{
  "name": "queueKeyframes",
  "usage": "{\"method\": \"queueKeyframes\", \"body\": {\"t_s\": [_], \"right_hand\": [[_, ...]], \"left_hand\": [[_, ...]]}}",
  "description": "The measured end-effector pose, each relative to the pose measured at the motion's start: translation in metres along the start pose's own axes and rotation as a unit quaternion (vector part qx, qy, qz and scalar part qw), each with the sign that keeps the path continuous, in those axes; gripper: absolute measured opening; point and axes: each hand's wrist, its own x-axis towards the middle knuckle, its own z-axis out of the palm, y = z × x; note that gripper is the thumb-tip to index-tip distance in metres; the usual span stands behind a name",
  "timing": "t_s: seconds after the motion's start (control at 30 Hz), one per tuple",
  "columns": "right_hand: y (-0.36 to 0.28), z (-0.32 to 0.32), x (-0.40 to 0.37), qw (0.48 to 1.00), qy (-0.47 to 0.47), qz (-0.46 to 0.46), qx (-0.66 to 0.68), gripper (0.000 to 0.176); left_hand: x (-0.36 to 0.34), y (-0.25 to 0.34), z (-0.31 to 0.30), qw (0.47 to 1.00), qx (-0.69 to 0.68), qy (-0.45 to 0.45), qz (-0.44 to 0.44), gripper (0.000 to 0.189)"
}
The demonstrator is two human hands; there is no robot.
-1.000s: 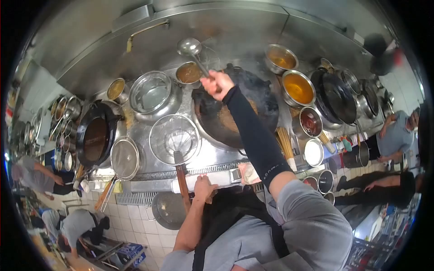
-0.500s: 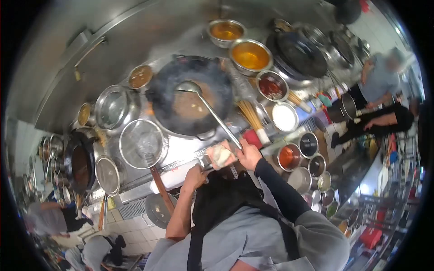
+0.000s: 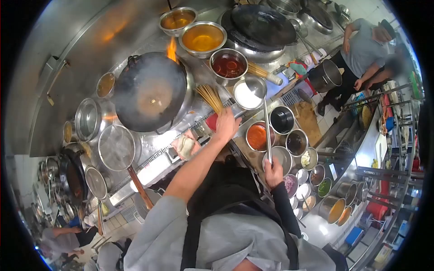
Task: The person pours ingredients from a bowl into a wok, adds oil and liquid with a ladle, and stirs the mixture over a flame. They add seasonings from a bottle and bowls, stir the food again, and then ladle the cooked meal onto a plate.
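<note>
My left hand (image 3: 227, 125) is closed at the handle end of a bamboo brush (image 3: 209, 96), beside a red container (image 3: 212, 122). Its fingers hide that end. In my right hand (image 3: 274, 174) is the long handle of a metal ladle (image 3: 256, 86). The ladle's bowl hangs over the right part of a bowl of white contents (image 3: 245, 95). A black wok (image 3: 151, 92) steams at the left, with a little food and liquid at its bottom, and a flame shows behind its upper right rim.
Bowls of amber liquid (image 3: 203, 37) and dark red sauce (image 3: 228, 63) stand behind the brush. Right of my left hand are pots of red sauce (image 3: 257, 137) and dark liquid (image 3: 282, 119). A mesh strainer (image 3: 116, 147) lies left. Another person (image 3: 364, 47) stands at the upper right.
The ladle has left the wok and moved right, over the white contents. My left hand has moved up and right to the brush. A flame has appeared, and the view has shifted right.
</note>
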Motion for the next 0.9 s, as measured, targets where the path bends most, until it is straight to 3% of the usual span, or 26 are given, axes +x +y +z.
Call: {"method": "queueKeyframes", "body": {"t_s": [0.13, 0.23, 0.33, 0.5, 0.9], "right_hand": [[0.001, -0.002, 0.022, 0.998, 0.017, -0.029, -0.044, 0.028], [-0.011, -0.010, 0.019, 0.994, 0.014, -0.056, -0.094, 0.033], [-0.019, -0.022, 0.014, 0.993, -0.014, -0.046, -0.105, 0.036], [-0.037, -0.045, 0.010, 0.991, -0.080, 0.013, -0.110, 0.036], [-0.054, -0.072, -0.003, 0.984, -0.102, -0.009, -0.143, 0.035]], "left_hand": [[0.042, 0.010, 0.034, 0.995, 0.043, -0.062, -0.072, 0.072], [0.053, 0.005, 0.056, 0.995, 0.047, -0.056, -0.063, 0.078], [0.055, 0.007, 0.067, 0.993, 0.034, -0.028, -0.108, 0.084], [0.055, 0.013, 0.062, 0.991, 0.009, -0.047, -0.127, 0.090], [0.056, 0.009, 0.069, 0.988, -0.012, -0.050, -0.146, 0.097]]}}
